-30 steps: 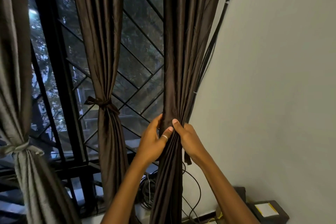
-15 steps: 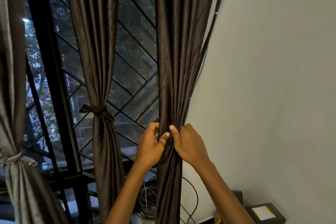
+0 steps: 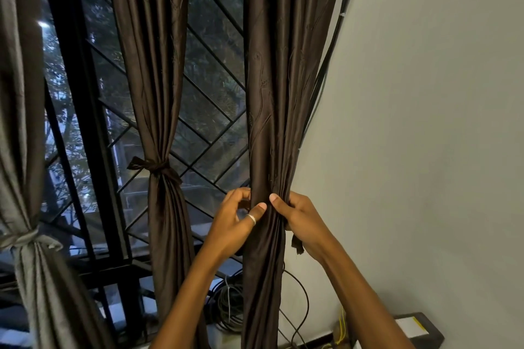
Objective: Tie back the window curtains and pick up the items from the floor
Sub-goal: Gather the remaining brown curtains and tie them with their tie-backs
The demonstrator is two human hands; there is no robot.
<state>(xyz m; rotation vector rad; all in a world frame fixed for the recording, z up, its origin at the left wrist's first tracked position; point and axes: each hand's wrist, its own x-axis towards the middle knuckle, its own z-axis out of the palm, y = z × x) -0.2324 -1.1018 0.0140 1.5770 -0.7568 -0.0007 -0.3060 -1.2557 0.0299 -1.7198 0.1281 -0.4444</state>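
Dusk-lit trees show through a dark window with a diagonal metal grille [image 3: 209,110], and a plain pale wall [image 3: 425,122] fills the right side of the head view. Three curtains hang before the window. At the far left, a grey curtain [image 3: 19,122] is gathered by a grey tie [image 3: 22,238]. Next to it, the middle brown curtain [image 3: 153,65] is cinched by a knotted brown tie [image 3: 154,168]. Beside the wall hangs the third curtain [image 3: 272,93], dark brown and bunched into a narrow column.

Both hands clasp it at the gathered point, close together, thumbs nearly touching on the front folds. The left hand [image 3: 235,224], with a ring [image 3: 251,219] on its thumb, curls its fingers round the left edge of the cloth. The right hand [image 3: 300,221] wraps round the right edge, and a short dark strap end [image 3: 297,245] hangs just below it.

Thin black cables [image 3: 331,65] run up along the wall's edge behind this curtain. Low down, a coil of cable [image 3: 226,303] lies just left of the curtain, and a black box [image 3: 416,329] with a white label sits by the wall.
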